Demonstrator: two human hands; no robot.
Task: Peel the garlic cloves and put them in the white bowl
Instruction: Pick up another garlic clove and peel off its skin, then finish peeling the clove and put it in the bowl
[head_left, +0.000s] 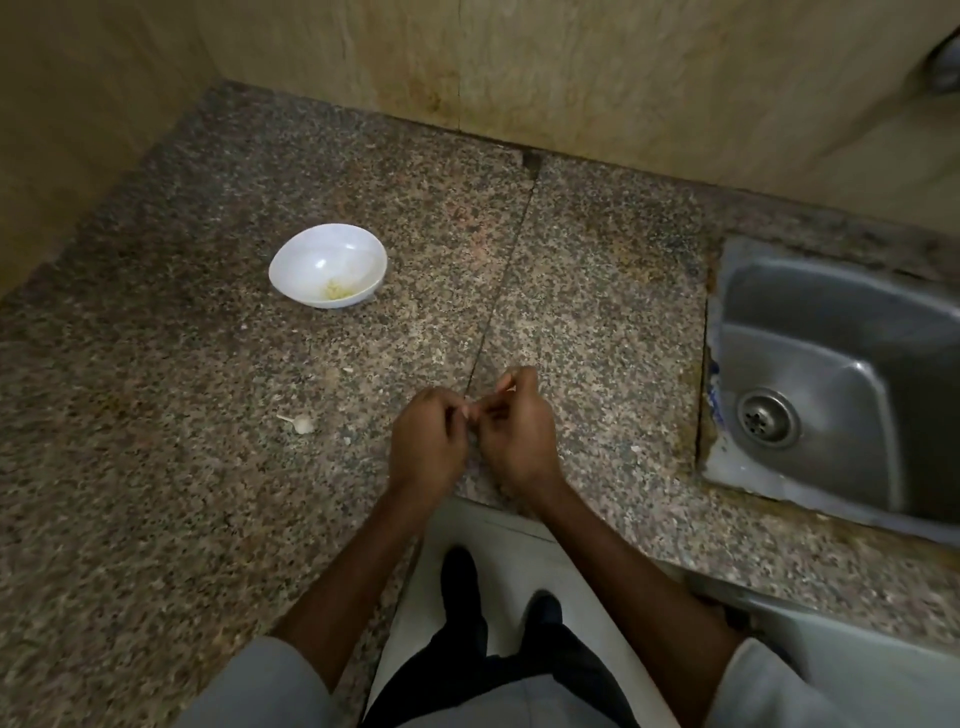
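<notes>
A white bowl (328, 264) stands on the speckled granite counter (156, 467), far left of my hands, with a few pale peeled bits at its bottom. My left hand (428, 441) and my right hand (514, 431) meet near the counter's front edge, fingers curled, pinching a small garlic clove (474, 410) between them; the clove is mostly hidden by the fingers. An unpeeled garlic piece with a stalk (301, 423) lies on the counter to the left of my left hand.
A steel sink (810, 384) with a drain is sunk into the counter at the right. Beige tiled walls close the back and left. Small flecks of garlic skin lie scattered on the counter. The counter's front edge runs just beneath my wrists.
</notes>
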